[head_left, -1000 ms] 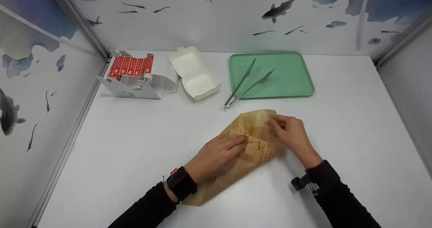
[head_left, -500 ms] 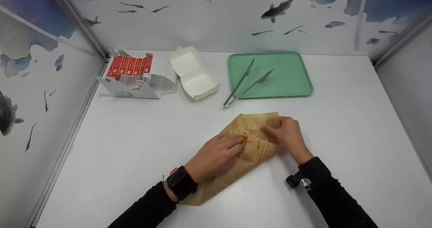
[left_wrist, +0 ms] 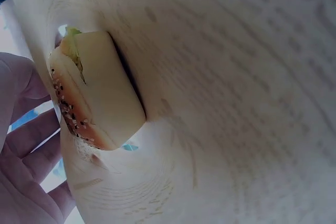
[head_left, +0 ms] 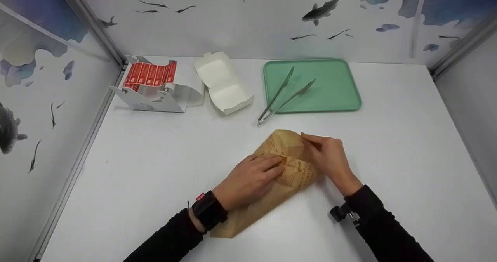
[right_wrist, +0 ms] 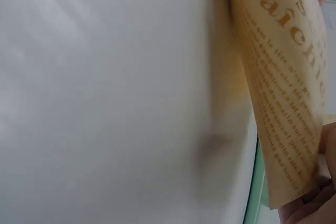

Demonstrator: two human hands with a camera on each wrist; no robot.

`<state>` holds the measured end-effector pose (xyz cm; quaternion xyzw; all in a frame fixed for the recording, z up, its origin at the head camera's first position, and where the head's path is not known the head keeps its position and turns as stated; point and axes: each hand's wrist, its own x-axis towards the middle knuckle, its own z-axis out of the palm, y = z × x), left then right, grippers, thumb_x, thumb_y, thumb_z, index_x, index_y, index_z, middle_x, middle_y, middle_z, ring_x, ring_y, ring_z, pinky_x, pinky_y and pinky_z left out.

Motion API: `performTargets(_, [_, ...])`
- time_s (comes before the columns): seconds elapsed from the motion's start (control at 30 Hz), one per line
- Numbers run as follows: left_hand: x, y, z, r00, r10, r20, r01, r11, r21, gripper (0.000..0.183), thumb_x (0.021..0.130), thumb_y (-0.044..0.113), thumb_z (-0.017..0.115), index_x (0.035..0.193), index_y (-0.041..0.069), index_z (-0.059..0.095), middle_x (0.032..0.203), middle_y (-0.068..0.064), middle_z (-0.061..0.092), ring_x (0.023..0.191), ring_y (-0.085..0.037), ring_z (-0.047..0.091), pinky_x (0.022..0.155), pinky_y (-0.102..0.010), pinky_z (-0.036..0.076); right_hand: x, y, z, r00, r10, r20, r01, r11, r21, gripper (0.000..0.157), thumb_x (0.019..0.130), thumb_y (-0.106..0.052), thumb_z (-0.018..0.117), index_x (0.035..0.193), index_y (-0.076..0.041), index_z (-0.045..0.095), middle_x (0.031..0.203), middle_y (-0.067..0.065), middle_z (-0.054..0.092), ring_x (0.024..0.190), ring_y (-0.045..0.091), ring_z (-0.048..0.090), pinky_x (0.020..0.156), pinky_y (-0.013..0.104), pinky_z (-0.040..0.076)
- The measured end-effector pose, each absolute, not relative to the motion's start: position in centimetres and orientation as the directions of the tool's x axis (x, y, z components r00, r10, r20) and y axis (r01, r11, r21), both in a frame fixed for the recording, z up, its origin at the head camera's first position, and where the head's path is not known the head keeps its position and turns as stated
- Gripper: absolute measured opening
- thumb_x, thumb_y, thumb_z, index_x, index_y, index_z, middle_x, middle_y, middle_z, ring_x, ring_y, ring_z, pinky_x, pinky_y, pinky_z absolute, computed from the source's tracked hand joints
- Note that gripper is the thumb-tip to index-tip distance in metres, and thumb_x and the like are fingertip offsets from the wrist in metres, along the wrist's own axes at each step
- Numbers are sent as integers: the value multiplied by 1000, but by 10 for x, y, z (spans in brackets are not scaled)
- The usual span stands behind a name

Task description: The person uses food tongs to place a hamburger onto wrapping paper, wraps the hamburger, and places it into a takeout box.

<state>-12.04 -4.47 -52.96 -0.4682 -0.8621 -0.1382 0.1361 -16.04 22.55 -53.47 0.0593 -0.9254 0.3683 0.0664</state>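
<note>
A sheet of brown printed wrapping paper lies slantwise on the table, folded over at its far end. Inside it, in the left wrist view, shows a sesame-seeded sandwich bun with a pale slab and a bit of green leaf. My left hand holds the folded paper down over the bun, its fingers bent across the fold and its thumb hidden. At the far right edge of the wrap my right hand pinches the paper between thumb and fingers; the right wrist view shows the printed flap standing up there.
Behind the paper, metal tongs lie partly on a green tray. An open white takeaway box stands to their left, beside a dispenser with a roll of red labels. Printed panels enclose the white table.
My right hand has drawn the paper's far right corner inward and to the left, folding it over the end. My left hand stays in place on the wrap.
</note>
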Motion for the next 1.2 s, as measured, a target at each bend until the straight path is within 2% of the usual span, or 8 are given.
performTargets(0.07, [-120, -44, -529, -525, 771, 361, 845, 524, 111, 34, 108, 18, 59, 139, 16, 71, 149, -4, 67, 140, -19, 62, 113, -38, 53, -155, 222, -529, -975, -92, 204, -206, 725, -657, 30, 99, -3, 73, 128, -9, 78, 120, 16, 78, 109, 31, 78, 85, 45, 62])
performTargets(0.23, [-120, -43, -529, -517, 770, 374, 847, 523, 94, 33, 108, 20, 59, 139, 16, 71, 147, -2, 68, 139, -18, 62, 111, -38, 54, -140, 209, -518, -929, -224, 296, -355, 766, -535, 44, 93, 5, 74, 135, -8, 74, 124, 17, 77, 107, 31, 79, 83, 46, 65])
performTargets(0.37, [-120, -44, -529, -515, 772, 372, 844, 532, 65, 31, 109, 22, 59, 136, 18, 72, 139, 1, 69, 134, -17, 64, 106, -38, 55, -132, 198, -515, -847, -365, 386, -501, 791, -352, 43, 93, -2, 80, 136, -6, 74, 125, 13, 79, 108, 29, 79, 84, 42, 66])
performTargets(0.53, [-119, -44, -529, -531, 771, 351, 833, 550, 52, 31, 109, 24, 59, 138, 21, 71, 137, 4, 71, 133, -17, 64, 105, -39, 54, -122, 187, -517, -763, -455, 459, -581, 794, -178, 45, 90, -10, 86, 133, -6, 76, 120, 12, 81, 98, 27, 81, 74, 38, 66])
performTargets(0.67, [-119, -45, -531, -549, 763, 342, 818, 574, 32, 36, 109, 25, 58, 144, 19, 66, 141, 4, 71, 136, -16, 62, 102, -39, 54, -119, 183, -521, -752, -467, 466, -582, 802, -136, 47, 88, -13, 87, 133, -6, 76, 124, 11, 80, 92, 27, 81, 72, 38, 66])
performTargets(0.83, [-118, -47, -532, -546, 750, 374, 817, 576, 38, 29, 108, 24, 59, 135, 16, 64, 133, 4, 75, 134, -15, 64, 99, -40, 53, -118, 182, -524, -748, -467, 472, -578, 808, -117, 53, 82, -13, 93, 132, -6, 76, 127, 10, 79, 84, 29, 78, 73, 39, 63])
performTargets(0.93, [-119, -48, -531, -538, 757, 371, 825, 563, 49, 30, 108, 25, 61, 136, 16, 65, 134, 3, 75, 134, -16, 65, 101, -41, 54, -117, 181, -526, -736, -471, 487, -585, 804, -107, 54, 79, -12, 95, 130, -7, 77, 129, 9, 79, 92, 27, 78, 74, 39, 61])
performTargets(1.2, [-119, -49, -526, -536, 761, 365, 815, 579, -11, 35, 108, 25, 59, 141, 15, 67, 143, -4, 62, 128, -20, 61, 99, -39, 55, -119, 179, -531, -713, -482, 510, -598, 797, -83, 41, 87, -15, 91, 126, -16, 79, 119, 12, 73, 95, 31, 70, 68, 41, 55])
